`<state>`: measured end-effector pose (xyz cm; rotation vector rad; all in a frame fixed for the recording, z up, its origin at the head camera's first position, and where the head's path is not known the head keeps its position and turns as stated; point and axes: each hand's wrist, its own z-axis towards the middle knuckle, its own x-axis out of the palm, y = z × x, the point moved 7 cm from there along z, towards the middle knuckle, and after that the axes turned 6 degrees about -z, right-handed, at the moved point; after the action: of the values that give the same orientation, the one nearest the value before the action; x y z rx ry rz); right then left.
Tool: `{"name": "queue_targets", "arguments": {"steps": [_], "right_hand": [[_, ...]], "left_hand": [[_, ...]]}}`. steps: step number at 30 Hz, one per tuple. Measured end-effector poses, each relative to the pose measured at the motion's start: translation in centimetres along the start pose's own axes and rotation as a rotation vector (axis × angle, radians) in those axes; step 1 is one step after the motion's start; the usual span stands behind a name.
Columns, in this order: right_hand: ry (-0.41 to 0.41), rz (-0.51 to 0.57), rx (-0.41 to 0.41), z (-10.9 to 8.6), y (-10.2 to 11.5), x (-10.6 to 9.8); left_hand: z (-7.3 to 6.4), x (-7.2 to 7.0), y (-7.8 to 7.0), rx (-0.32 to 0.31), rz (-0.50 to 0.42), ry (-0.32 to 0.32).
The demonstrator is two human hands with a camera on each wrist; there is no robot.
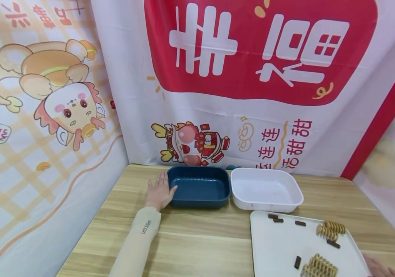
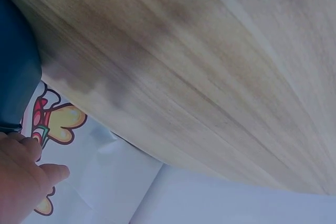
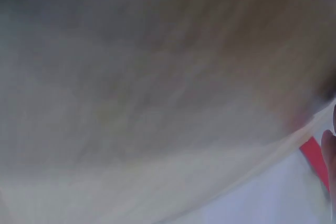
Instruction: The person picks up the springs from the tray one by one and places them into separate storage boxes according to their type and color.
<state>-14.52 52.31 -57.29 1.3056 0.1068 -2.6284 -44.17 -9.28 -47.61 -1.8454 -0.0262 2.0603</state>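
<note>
In the head view, my left hand (image 1: 159,191) lies with straight fingers against the left side of a dark blue rectangular bin (image 1: 199,204). Its thumb reaches over the bin's near left corner. The left wrist view shows part of that bin (image 2: 16,61) beside the fingers. Mostly cut off at the lower right, my right hand (image 1: 378,266) is by the right edge of a white tray (image 1: 277,250); its visible fingers look relaxed. On the tray are several short dark brown sticks (image 1: 300,223) and tan ribbed, coil-like pieces (image 1: 327,232). The right wrist view is blurred, with fingertips (image 3: 329,156) at its edge.
A white rectangular bin (image 1: 266,206) stands just right of the blue one, behind the tray. All rest on a wood-grain table (image 1: 197,238). Printed cloth (image 1: 131,96) hangs behind the table and along its sides. Small teal round things (image 1: 231,167) show behind the bins.
</note>
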Motion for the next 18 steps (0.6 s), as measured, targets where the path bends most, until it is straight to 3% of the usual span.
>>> {"name": "queue_targets", "arguments": {"steps": [13,18], "right_hand": [[0.053,-0.008,-0.093,1.6,3.4,-0.1],[0.084,-0.015,-0.075,2.0,4.4,0.2]], "left_hand": [[0.1,0.0,0.0,-0.007,0.015,0.01],[0.1,0.0,-0.1,-0.006,0.016,0.007]]}}
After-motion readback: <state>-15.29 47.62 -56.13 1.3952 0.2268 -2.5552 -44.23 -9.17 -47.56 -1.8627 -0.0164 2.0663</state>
